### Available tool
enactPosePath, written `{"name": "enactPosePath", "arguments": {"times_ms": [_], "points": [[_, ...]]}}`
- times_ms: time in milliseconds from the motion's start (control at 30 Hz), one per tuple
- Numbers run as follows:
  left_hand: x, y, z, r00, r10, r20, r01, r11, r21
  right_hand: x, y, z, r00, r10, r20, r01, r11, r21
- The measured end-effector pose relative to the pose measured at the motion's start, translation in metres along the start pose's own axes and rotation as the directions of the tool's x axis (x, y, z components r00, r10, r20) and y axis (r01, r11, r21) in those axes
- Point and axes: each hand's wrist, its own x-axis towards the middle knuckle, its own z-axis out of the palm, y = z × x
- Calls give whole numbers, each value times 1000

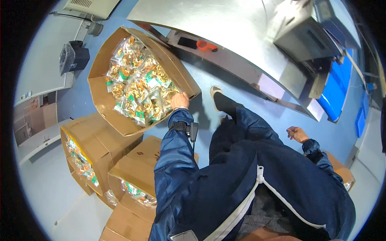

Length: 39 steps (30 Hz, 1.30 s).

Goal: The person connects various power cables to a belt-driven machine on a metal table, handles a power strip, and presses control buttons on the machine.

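A large open cardboard box [185, 74] stands ahead of me to the left, filled with clear plastic bags [138, 86] of dried yellow-orange pieces with green labels. My left hand [179, 100] is closed over the near right edge of this box, beside the bags; its fingertips are partly hidden. Out to my right, my right hand [296, 134] hangs over the blue floor with loosely bent fingers apart, holding nothing.
More bag-filled cardboard boxes [134, 158] stand at my left, and another box [339, 172] is at my right. Ahead runs a steel table [225, 24] with an orange scoop [206, 45] on its lower shelf. A metal machine [307, 34] and a blue bin [335, 92] are at the right.
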Motion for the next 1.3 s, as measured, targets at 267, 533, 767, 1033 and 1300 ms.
{"name": "enactPosePath", "arguments": {"times_ms": [267, 533, 767, 1033, 1300], "points": [[-79, 51, 39, 998, -55, 32, 54, 998, 10, -50, 52, -58, 999, -44, 13, 46, 969, -244], [-155, 149, 57, 999, 7, -53, -10, 999, -50, -59, 171, -144, 998, -39, 49, 51, 961, -273], [-254, 206, 159, 1000, 18, -20, -19, 996, -92, -46, 306, -111, 999, -13, -39, 7, 990, -142], [-350, 210, 242, 997, 58, -56, -62, 995, -82, -23, 379, -72, 990, -100, 100, 116, 979, -166], [-466, 200, 352, 994, 81, -72, -88, 991, -97, 0, 472, -47, 927, -374, -12, 362, 905, -223]]}}
